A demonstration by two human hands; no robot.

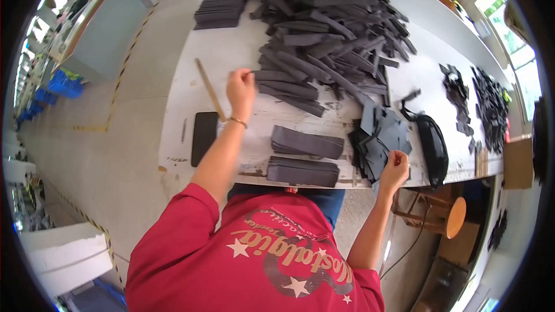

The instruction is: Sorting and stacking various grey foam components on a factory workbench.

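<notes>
My left hand is closed, its fingertips by the left ends of several dark grey fabric strips at the edge of a big heap. Whether a strip is between those fingers, I cannot make out. Over on the right, my right hand has its fingers pinched together above a loose pile of flat grey pieces; what they hold, if anything, is hidden. Two stacks of folded dark strips lie between my hands near the table's front edge, an upper stack and a lower stack.
The large heap of strips covers the far middle of the white table. A neat strip stack lies far left. Nearer are a wooden ruler and a black phone. A black pouch and a wooden stool are right.
</notes>
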